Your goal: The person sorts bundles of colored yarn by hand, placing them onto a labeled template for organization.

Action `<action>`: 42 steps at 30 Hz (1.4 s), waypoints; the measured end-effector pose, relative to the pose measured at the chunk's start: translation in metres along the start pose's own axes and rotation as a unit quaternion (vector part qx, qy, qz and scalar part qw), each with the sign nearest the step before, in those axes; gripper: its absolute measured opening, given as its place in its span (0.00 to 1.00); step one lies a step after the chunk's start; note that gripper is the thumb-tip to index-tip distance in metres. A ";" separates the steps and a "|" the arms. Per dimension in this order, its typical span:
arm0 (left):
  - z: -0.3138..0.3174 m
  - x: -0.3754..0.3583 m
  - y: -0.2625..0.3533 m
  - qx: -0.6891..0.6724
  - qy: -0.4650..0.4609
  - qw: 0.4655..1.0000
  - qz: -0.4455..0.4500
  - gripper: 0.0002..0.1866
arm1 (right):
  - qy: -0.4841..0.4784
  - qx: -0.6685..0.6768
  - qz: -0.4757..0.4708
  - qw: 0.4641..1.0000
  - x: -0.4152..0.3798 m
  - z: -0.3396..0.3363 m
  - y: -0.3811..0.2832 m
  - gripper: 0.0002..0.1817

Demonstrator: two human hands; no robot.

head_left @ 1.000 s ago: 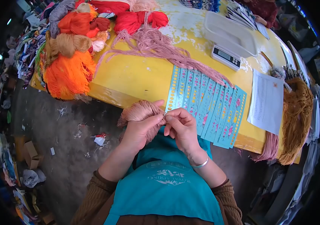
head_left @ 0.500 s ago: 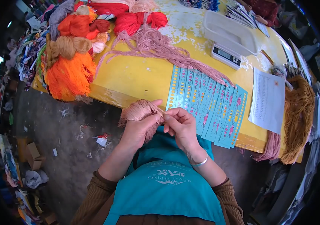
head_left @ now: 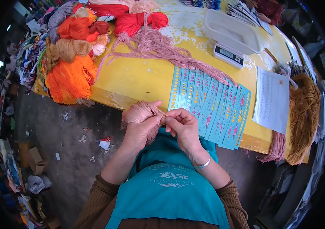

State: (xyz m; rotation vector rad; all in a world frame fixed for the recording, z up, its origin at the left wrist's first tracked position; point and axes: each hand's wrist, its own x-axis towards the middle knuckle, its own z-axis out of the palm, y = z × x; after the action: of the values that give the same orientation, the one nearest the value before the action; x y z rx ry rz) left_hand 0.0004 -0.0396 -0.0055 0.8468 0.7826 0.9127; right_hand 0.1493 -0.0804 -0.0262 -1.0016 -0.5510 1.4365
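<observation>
A bundled skein of dusty pink thread (head_left: 138, 112) is gripped in my left hand (head_left: 140, 131), its thumb pressed across the strands. Beside it, my right hand (head_left: 183, 124) pinches the twisted end of the same skein between thumb and fingertips. Both hands hang just in front of the table edge, above the teal apron (head_left: 170, 191). Long loose mauve-pink strands (head_left: 162, 51) lie across the table beyond them. Teal punched cards (head_left: 208, 107) with printed flowers overlap one another to the right, partly under those strands.
Red and orange skeins (head_left: 71, 78) are heaped at the left of the yellow table (head_left: 132, 76). A digital scale (head_left: 228, 54) bears a clear plastic tub (head_left: 233, 32). A printed sheet (head_left: 271, 99) and brown thread (head_left: 303, 114) lie right. Another person's sleeve (head_left: 269, 11) shows at the far side.
My right fingertips have drawn slightly away from the left hand's thumb, with a little more of the thread end showing between. The view has shifted slightly.
</observation>
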 end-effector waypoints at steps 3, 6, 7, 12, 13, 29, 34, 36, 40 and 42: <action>-0.001 0.000 -0.002 0.005 0.003 1.000 0.003 0.24 | 0.011 0.001 -0.007 1.000 -0.001 0.001 0.001 0.05; -0.002 0.000 -0.003 0.007 -0.005 1.000 0.007 0.25 | 0.024 0.000 -0.014 1.000 -0.002 0.001 0.003 0.05; -0.003 0.000 -0.003 0.006 -0.012 1.000 0.010 0.25 | 0.031 0.000 -0.017 0.999 -0.002 0.001 0.004 0.05; -0.001 -0.002 -0.001 0.010 -0.006 1.000 0.003 0.26 | 0.037 0.031 -0.023 0.999 -0.002 0.000 0.007 0.05; -0.001 -0.002 -0.001 0.010 -0.002 1.000 0.004 0.25 | 0.038 0.043 -0.020 0.998 -0.003 0.000 0.007 0.05; -0.022 0.002 0.010 -0.080 -0.098 0.989 -0.070 0.12 | -0.112 0.317 0.183 0.924 0.006 -0.023 -0.006 0.12; -0.009 0.000 0.014 -0.206 -0.066 0.971 -0.101 0.24 | -0.087 0.201 0.110 0.969 0.002 -0.003 -0.009 0.06; -0.009 0.001 0.013 -0.175 -0.102 0.975 -0.091 0.25 | -0.081 0.098 0.089 0.988 0.002 0.000 -0.008 0.12; -0.006 0.001 0.010 -0.139 -0.084 0.982 -0.093 0.24 | -0.065 -0.001 0.093 0.993 0.001 0.008 -0.004 0.07; -0.007 0.001 0.007 -0.122 -0.074 0.985 -0.091 0.23 | -0.053 0.002 0.097 0.994 0.000 0.010 0.000 0.05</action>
State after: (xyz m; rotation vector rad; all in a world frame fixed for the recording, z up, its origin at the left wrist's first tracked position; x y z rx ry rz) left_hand -0.0074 -0.0340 -0.0027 0.6085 0.5938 0.7554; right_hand 0.1411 -0.0785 -0.0212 -1.0015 -0.5384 1.6694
